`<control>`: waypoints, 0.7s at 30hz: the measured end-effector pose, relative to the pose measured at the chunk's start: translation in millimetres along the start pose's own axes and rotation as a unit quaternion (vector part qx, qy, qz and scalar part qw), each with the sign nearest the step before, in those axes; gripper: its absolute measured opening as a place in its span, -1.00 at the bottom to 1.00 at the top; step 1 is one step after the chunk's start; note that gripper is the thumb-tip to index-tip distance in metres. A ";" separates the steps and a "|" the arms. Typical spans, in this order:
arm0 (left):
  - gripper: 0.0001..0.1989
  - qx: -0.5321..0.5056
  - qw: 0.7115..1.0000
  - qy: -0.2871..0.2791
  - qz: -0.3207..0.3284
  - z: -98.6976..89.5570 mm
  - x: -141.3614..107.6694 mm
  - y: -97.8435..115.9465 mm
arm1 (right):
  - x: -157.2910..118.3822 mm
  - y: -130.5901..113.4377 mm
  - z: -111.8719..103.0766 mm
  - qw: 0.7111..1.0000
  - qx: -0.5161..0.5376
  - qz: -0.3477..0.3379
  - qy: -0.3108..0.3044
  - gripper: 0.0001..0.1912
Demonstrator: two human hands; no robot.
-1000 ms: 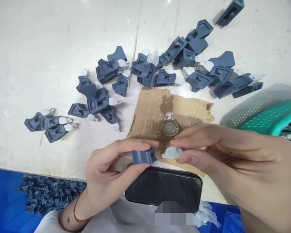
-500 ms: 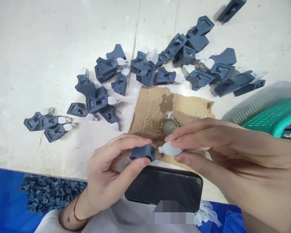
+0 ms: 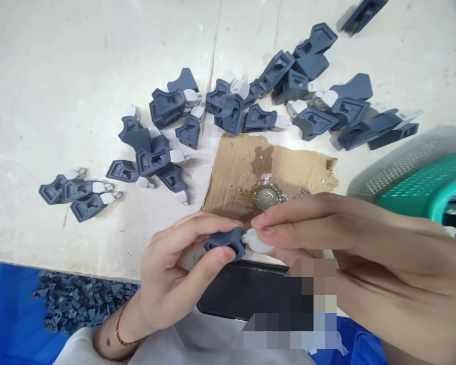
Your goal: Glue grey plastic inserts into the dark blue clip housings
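Observation:
Between thumb and fingers, my left hand point(image 3: 178, 258) grips a dark blue-grey plastic block point(image 3: 226, 242) with a hollow in its side. My right hand point(image 3: 319, 228) pinches a small white plastic piece point(image 3: 257, 241) with a narrow tip. That tip meets the right end of the block; how far it goes in I cannot tell. Just beyond the hands, a bottle cap point(image 3: 266, 196) with wet liquid around it rests on a torn piece of cardboard point(image 3: 228, 167). Under the hands lies a black phone point(image 3: 251, 291), partly covered by blurred squares.
Several blue-grey blocks with white pieces point(image 3: 152, 159) lie scattered over the white table point(image 3: 79, 66). A green perforated basket point(image 3: 414, 187) holding parts stands at the right. At the lower left, a blue bin point(image 3: 11, 314) contains many dark pieces point(image 3: 87, 301).
My right hand has moved left, bringing the white piece's tip from a small gap up to the block. My left hand keeps its grip on the block, now slightly turned.

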State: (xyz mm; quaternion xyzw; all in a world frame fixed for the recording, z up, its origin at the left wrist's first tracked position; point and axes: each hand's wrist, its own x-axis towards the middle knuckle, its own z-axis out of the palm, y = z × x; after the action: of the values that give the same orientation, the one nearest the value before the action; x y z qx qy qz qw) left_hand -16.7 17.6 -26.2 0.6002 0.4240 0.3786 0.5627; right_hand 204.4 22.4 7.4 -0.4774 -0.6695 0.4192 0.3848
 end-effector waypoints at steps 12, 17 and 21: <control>-0.70 0.001 1.000 -0.003 0.002 1.0 -1.3 -2.1 | -7.4 4.7 -4.4 0.999 -0.017 -0.036 -0.035 -0.78; -0.71 -0.012 1.000 -0.016 0.004 0.6 -2.4 -1.7 | -5.7 3.7 -4.2 0.996 -0.035 -0.056 -0.063 -0.81; -0.75 -0.028 0.999 -0.018 0.004 1.3 -2.4 -0.8 | -6.1 5.7 -2.8 0.995 -0.036 -0.068 -0.069 -0.79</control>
State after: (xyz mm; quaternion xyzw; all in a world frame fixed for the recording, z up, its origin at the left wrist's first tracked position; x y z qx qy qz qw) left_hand -16.4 14.9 -27.0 0.5928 0.4008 0.3819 0.5850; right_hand 210.3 18.2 2.3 -0.4143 -0.7399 0.3999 0.3479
